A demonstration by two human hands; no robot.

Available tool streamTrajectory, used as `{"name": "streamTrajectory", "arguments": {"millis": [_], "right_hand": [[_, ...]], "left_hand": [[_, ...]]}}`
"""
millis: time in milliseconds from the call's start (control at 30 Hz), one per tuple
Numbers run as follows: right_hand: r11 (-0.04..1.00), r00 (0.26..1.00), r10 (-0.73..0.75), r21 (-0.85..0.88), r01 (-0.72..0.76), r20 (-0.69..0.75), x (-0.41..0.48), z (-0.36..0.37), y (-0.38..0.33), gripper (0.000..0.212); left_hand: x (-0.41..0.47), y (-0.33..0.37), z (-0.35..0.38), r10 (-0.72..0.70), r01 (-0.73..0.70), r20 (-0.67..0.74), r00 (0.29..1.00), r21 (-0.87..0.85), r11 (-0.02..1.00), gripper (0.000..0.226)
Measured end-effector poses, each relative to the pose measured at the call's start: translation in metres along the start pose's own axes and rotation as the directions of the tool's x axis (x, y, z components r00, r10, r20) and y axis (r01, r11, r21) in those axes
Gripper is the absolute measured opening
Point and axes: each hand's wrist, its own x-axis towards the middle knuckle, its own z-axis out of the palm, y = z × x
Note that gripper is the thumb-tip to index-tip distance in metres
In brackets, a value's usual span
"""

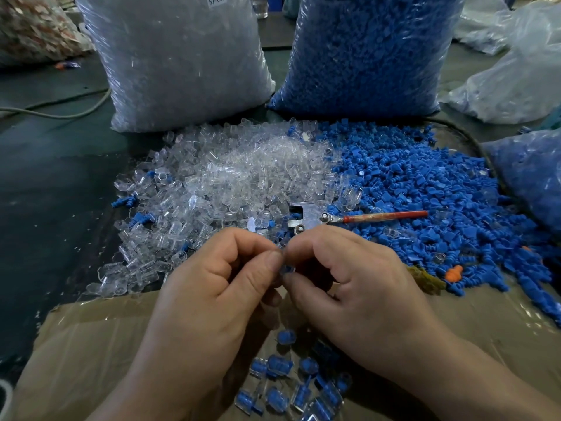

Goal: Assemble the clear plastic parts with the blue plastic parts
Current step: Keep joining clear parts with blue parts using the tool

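Observation:
A heap of clear plastic parts (218, 183) lies on the dark table, and a heap of blue plastic parts (425, 189) spreads to its right. My left hand (218, 287) and my right hand (355, 284) meet fingertip to fingertip in front of the heaps. Between them they pinch one small clear-and-blue piece (287, 269), mostly hidden by the fingers. Below the hands, several joined clear-and-blue pieces (291, 387) lie in a plastic-lined cardboard box (100, 335).
A tall bag of clear parts (179, 62) and a tall bag of blue parts (370, 53) stand behind the heaps. A metal tool with a red handle (349, 218) lies between the heaps. More bags sit at the right. An orange piece (453, 272) lies among blue ones.

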Motion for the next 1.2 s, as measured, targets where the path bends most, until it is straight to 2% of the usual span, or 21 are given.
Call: {"name": "streamTrajectory", "arguments": {"millis": [100,200,267,400,467,567,633,767,867,1000,1200], "right_hand": [[1.000,0.998,0.021,0.001,-0.021,-0.053,0.001,0.000,0.000,0.007],[1.000,0.999,0.029,-0.004,-0.029,-0.030,0.001,-0.003,0.001,0.007],[0.999,0.999,0.033,-0.005,-0.033,-0.008,0.000,-0.005,0.001,0.011],[1.000,0.999,0.024,0.000,-0.024,0.044,0.003,-0.007,0.001,0.020],[1.000,0.997,0.006,-0.001,-0.006,0.072,0.003,-0.006,0.000,0.017],[1.000,1.000,-0.005,-0.003,0.005,0.029,0.003,-0.003,0.001,0.012],[1.000,1.000,-0.003,-0.009,0.003,0.021,0.003,-0.003,0.001,0.011],[0.997,0.996,-0.030,-0.066,0.036,0.085,0.004,-0.003,0.001,0.014],[0.996,0.996,-0.029,-0.086,0.036,0.079,0.003,-0.004,-0.001,0.016],[0.987,0.999,0.021,-0.162,-0.013,0.049,0.002,-0.003,-0.003,0.018],[0.991,0.997,0.014,-0.132,-0.003,0.078,0.002,-0.003,-0.005,0.016]], "left_hand": [[0.002,-0.001,-0.001,-0.020,0.029,0.080,0.997,-0.112,0.993,0.022],[0.002,-0.003,-0.001,-0.022,0.033,0.092,0.995,-0.121,0.992,0.023],[0.002,-0.004,-0.003,-0.019,0.024,0.072,0.997,-0.075,0.997,0.021],[0.000,-0.006,-0.005,0.003,-0.013,0.061,0.998,0.162,0.987,0.022],[0.000,-0.007,-0.004,0.029,-0.039,0.054,0.998,0.197,0.980,0.023],[0.001,-0.006,-0.002,0.014,-0.015,0.023,1.000,0.055,0.998,0.047],[0.003,-0.004,0.000,-0.010,0.010,-0.006,1.000,-0.032,0.999,0.049],[0.004,-0.003,0.001,-0.024,0.021,-0.029,0.999,-0.103,0.994,0.042],[0.003,-0.004,0.001,-0.042,0.032,-0.056,0.998,-0.163,0.986,0.018],[0.002,-0.009,0.000,-0.157,0.158,0.018,0.987,-0.130,0.979,0.037],[0.004,-0.014,-0.002,-0.110,0.115,0.056,0.992,-0.085,0.990,0.031]]}}
